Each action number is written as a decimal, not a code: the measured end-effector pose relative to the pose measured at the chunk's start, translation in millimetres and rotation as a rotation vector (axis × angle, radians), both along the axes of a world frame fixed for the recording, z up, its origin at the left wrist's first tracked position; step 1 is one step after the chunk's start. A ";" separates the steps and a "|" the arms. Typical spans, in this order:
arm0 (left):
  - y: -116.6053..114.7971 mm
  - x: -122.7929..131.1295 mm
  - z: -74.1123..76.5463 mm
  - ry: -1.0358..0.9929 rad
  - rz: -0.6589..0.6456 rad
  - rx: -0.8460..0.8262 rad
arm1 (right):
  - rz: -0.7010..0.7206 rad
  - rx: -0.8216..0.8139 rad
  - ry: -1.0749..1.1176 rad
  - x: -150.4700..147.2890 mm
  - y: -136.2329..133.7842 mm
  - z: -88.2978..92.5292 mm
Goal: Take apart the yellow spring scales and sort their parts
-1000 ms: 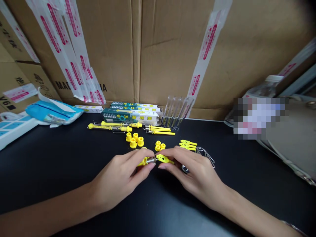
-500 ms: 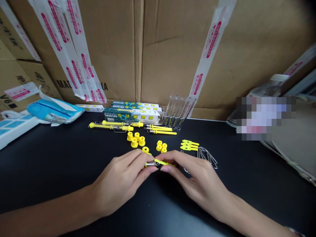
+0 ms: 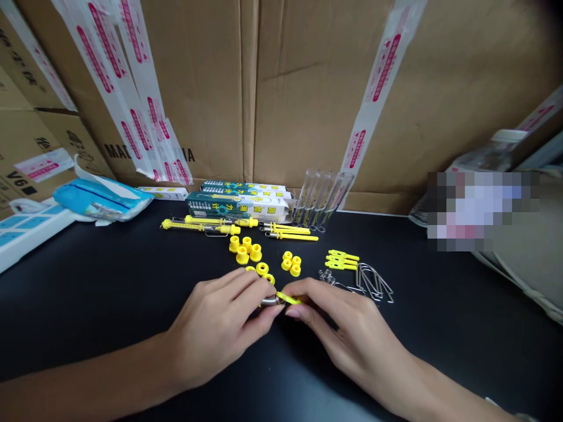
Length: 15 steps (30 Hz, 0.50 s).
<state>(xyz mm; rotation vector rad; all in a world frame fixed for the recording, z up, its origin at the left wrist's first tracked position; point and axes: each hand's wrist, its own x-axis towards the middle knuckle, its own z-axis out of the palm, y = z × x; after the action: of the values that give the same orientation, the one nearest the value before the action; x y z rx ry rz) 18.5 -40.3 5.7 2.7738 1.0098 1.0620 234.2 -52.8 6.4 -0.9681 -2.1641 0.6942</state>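
Note:
Near the middle of the black table, my left hand point(image 3: 224, 331) pinches a metal spring point(image 3: 269, 300), whose left end is hidden by the fingers. My right hand point(image 3: 347, 337) grips a thin yellow strip point(image 3: 288, 298) between thumb and forefinger. The strip's left tip meets the ring at the spring's right end. Just beyond my left fingers lie yellow rings point(image 3: 262, 269), partly covered. Several yellow caps point(image 3: 255, 252) and smaller yellow caps point(image 3: 295, 270) stand behind them. Flat yellow pieces point(image 3: 341, 265) lie beyond my right hand, beside bent metal hooks point(image 3: 373, 282) and small springs point(image 3: 326, 276).
Yellow spring scales point(image 3: 197, 227) and yellow rods with springs point(image 3: 292, 237) lie farther back. Behind them are green-white boxes point(image 3: 237, 205) and clear tubes point(image 3: 321, 196) against cardboard point(image 3: 299, 129). A blue packet point(image 3: 103, 198) is left; a bottle point(image 3: 488, 153) stands right.
The yellow strip and spring have tilted slightly at their joint between my fingers. The view has shifted a little, and the small springs beyond my right hand show more.

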 end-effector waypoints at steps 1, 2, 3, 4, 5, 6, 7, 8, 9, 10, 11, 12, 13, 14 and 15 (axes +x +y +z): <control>-0.1 0.4 0.7 -0.004 0.003 0.000 | -0.001 0.005 0.002 -0.6 -0.6 -0.4; -0.2 0.7 1.4 -0.001 0.003 0.000 | -0.002 0.017 0.002 -1.3 -1.4 -0.6; -0.6 1.0 2.0 0.008 -0.001 0.000 | 0.002 0.034 -0.002 -1.8 -2.1 -0.7; -1.0 1.2 2.3 0.021 -0.003 0.002 | 0.007 0.052 -0.008 -2.3 -2.8 -0.6; -1.4 1.3 2.4 0.036 -0.005 0.006 | 0.014 0.068 -0.014 -2.7 -3.5 -0.4; -1.8 1.2 2.2 0.048 -0.001 0.013 | 0.024 0.079 -0.019 -2.8 -4.0 0.0; -2.2 1.1 1.8 0.058 0.004 0.020 | 0.030 0.088 -0.022 -2.8 -4.4 0.4; -2.4 0.9 1.3 0.064 0.009 0.024 | 0.037 0.094 -0.027 -2.7 -4.8 0.8; -2.6 0.8 0.6 0.066 0.014 0.029 | 0.041 0.096 -0.037 -2.5 -5.0 1.1; -2.8 0.6 0.0 0.066 0.015 0.030 | 0.047 0.097 -0.048 -2.2 -5.1 1.3; -2.9 0.5 -0.5 0.065 0.013 0.023 | 0.057 0.094 -0.066 -2.0 -5.1 1.5; -3.0 0.5 -0.9 0.062 0.008 0.011 | 0.068 0.086 -0.085 -2.0 -5.0 1.6; -3.1 0.5 -1.2 0.057 -0.002 -0.004 | 0.081 0.072 -0.100 -2.1 -4.9 1.7; -3.2 0.7 -1.3 0.053 -0.010 -0.022 | 0.094 0.055 -0.107 -2.5 -4.7 1.7; -3.2 0.8 -1.4 0.047 -0.015 -0.037 | 0.104 0.036 -0.108 -3.0 -4.4 1.6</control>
<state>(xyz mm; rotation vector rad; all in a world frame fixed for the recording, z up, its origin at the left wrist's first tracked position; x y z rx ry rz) 19.3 -43.6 4.4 2.7845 1.0007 0.9708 231.2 -57.3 8.0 -0.8985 -2.3274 0.6629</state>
